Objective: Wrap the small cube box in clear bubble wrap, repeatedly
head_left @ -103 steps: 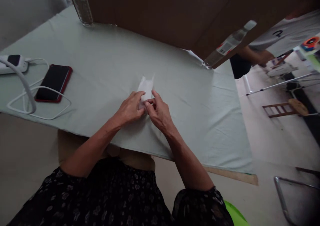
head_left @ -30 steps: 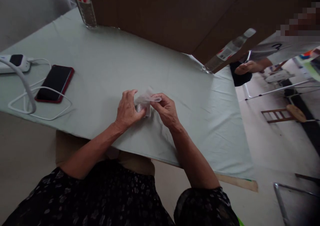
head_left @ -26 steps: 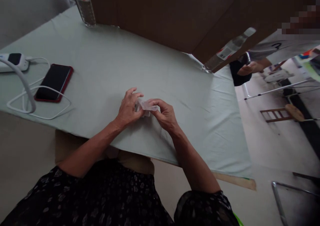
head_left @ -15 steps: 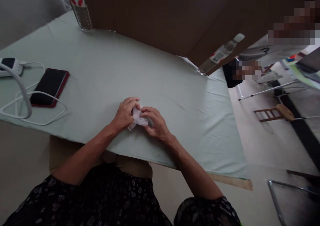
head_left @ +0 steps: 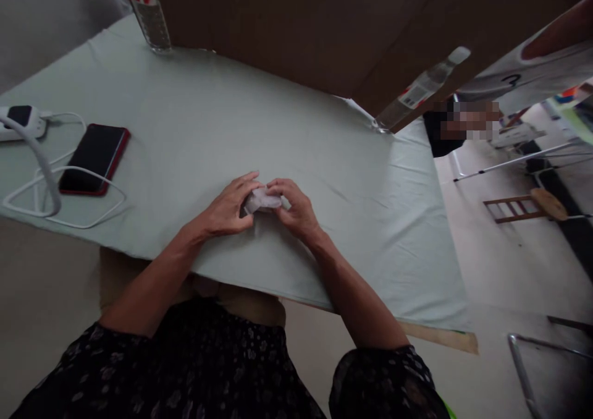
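Observation:
A small whitish, crumpled packet, perhaps plastic or paper, is between my two hands just above or on the pale green tablecloth. My left hand curves round its left end, fingers over the far side and thumb on the near side. With its fingertips and thumb, my right hand pinches the right end. My fingers cover parts of the packet, so what is inside it, if anything, cannot be made out.
A dark phone with a red edge and a white cable lie left, beside a white power strip. Two clear bottles, left and right, stand against a large brown board. Another person's shirt and a wooden stool are beyond.
The packet has turned and now lies more sideways; its tail-like strip no longer sticks out toward me. Both hands have moved slightly away from me, and the view has shifted a little.

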Available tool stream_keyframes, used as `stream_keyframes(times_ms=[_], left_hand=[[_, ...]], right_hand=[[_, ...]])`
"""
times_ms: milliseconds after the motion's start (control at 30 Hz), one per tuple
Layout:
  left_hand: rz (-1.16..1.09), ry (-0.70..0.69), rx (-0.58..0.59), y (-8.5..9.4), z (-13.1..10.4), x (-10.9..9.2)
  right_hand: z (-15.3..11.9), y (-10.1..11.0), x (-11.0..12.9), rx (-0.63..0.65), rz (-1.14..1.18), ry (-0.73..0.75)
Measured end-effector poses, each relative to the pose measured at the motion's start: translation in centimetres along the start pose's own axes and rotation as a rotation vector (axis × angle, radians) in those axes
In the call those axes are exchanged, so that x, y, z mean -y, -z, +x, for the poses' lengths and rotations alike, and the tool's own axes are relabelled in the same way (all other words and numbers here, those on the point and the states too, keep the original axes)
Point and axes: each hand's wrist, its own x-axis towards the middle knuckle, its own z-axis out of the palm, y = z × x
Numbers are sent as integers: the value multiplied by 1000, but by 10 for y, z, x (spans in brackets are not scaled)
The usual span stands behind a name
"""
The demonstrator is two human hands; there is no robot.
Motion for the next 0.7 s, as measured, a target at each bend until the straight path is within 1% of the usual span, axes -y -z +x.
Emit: stream_keyframes(times_ms=[67, 100, 167, 267, 333, 400, 467, 567, 700], left_hand=[[-19, 24, -53, -1, 3, -2], [-42, 61, -63, -1, 4, -4], [-112, 163, -46, 1, 6, -9], [-224, 317, 6, 7, 8, -17], [-257, 385, 12, 10, 8, -20], [-263, 421, -12, 10, 9, -20], [-288, 433, -45, 9, 9, -17], [-385, 431, -72, 6, 8, -12], [-487, 427, -83, 4, 8, -10]], right_hand=[[13, 4, 0, 16, 151, -153], [18, 5, 0, 29, 233, -237], [24, 4, -1, 57, 386, -385], [24, -1, -1, 63, 530, -499], [21, -3, -2, 50, 564, -530], [19, -3, -1, 66, 593, -548], [18, -1, -1, 112, 640, -543], [18, 2, -1, 170, 702, -502], [17, 1, -1, 168, 691, -491]])
